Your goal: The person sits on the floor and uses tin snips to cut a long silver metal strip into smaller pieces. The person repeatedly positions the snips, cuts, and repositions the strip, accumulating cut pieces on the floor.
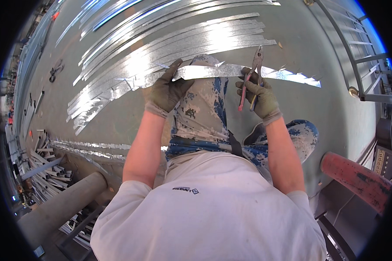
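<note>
A long shiny sheet-metal strip [200,72] lies across in front of me, over my raised knee, with pointed tabs bent up along its edge. My left hand [170,90], in an olive work glove, is closed around the strip left of the knee. My right hand [262,95], in a matching glove, holds pliers [258,63] with one red and one blue handle, jaws pointing away from me. Its thumb and fingers also appear to grip the strip; the exact contact is partly hidden behind the pliers.
Many flat metal strips [183,45] lie in rows on the green floor beyond my hands. Scissors-like cutters [54,73] lie at far left. A scrap pile [48,167] and grey cylinder [69,202] are at lower left. A metal frame [357,61] and red cylinder [355,178] stand right.
</note>
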`<state>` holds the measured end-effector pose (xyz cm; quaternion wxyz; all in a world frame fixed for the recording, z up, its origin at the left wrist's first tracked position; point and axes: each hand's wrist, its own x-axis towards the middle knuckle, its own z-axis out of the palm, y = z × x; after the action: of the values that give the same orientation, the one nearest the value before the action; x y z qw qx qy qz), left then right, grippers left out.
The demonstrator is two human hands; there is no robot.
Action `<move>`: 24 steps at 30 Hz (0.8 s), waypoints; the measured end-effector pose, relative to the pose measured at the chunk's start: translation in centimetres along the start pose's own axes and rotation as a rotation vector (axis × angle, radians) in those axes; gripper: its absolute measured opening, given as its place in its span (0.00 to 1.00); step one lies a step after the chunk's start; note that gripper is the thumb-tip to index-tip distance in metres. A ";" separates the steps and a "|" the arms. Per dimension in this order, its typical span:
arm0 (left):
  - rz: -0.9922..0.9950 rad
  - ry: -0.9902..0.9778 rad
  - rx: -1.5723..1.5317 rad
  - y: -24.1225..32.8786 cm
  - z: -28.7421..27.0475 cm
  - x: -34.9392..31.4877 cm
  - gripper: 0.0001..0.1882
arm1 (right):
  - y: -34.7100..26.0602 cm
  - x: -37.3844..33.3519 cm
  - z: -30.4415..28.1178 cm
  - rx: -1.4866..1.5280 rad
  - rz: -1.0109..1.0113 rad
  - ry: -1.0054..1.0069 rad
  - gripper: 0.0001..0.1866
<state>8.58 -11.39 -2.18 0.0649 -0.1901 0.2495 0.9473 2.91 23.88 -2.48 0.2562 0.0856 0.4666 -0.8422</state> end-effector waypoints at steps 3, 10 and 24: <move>0.013 0.008 -0.208 -0.4 1.1 0.2 0.16 | -0.2 0.1 0.7 0.034 -0.020 -0.024 0.25; 0.010 -0.153 -0.312 -1.2 3.6 0.0 0.12 | -1.8 -0.4 2.0 0.005 -0.022 -0.071 0.28; 0.153 -0.189 -0.317 -3.7 0.4 2.2 0.14 | 3.4 -7.9 5.7 -0.496 0.278 -0.083 0.22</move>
<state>7.19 -7.96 -4.39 -0.0149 -0.0888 0.1039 0.9905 11.94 20.46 1.11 0.4009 0.0490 0.6315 -0.6618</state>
